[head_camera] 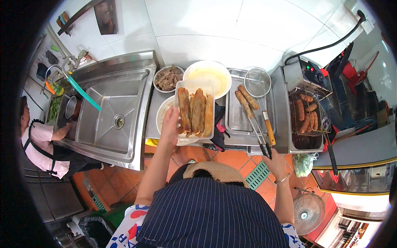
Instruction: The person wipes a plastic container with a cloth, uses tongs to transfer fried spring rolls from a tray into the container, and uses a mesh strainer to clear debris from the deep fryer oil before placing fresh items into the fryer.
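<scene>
My left hand [170,124] grips the near left side of a clear plastic container [213,108], raised over the bowls on the counter. Several browned fried rolls [198,111] lie lengthwise in it. A pair of metal tongs with black grips [258,131] is in my right hand [275,164]. The tong tips reach one of two fried rolls [243,104] at the steel tray [237,122]; whether they pinch it I cannot tell. Beside the tongs, a wire-mesh strainer [257,82] with a wooden handle [269,128] rests across the tray.
Behind the container stand a bowl of cooked meat [169,79] and a yellow-batter bowl [211,76]; another bowl [163,116] is partly covered. A fryer [307,144] holds a basket of sausages [305,114] at right. Left are a steel sink [105,124] and a co-worker [46,139].
</scene>
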{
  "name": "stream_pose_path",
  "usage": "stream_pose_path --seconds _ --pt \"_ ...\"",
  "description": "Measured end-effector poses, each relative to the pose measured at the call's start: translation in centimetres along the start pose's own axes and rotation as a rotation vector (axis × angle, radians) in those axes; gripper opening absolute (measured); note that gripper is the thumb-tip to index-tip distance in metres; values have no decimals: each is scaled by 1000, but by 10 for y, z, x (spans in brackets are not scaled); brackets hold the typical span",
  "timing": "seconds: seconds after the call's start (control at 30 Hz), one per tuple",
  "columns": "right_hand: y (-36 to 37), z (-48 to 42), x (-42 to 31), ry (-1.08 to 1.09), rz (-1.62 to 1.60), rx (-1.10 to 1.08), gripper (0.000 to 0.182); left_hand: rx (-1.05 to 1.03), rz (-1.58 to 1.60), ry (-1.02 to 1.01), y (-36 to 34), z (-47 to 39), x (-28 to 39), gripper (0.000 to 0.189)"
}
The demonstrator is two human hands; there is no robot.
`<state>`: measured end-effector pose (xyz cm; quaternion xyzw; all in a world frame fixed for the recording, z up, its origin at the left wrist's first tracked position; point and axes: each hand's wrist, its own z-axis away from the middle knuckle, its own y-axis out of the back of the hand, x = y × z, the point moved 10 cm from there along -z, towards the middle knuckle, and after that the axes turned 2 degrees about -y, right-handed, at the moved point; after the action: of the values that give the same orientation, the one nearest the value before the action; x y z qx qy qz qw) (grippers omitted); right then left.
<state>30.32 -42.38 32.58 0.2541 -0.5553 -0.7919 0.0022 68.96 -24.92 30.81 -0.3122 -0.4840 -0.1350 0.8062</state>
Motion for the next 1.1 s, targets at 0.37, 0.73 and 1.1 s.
stream_pose_path --seconds 0.37,0.73,1.1 --pt "-43 -7 -4 -13 84 -23 37 -20 -3 -29 2 5 4 41" --pt "-102 31 10 -255 -1601 -626 33 26 -20 12 8 -2 -6 43" --pt "-25 96 -53 -2 -1487 -552 44 -3 -69 -50 -11 -13 -9 48"
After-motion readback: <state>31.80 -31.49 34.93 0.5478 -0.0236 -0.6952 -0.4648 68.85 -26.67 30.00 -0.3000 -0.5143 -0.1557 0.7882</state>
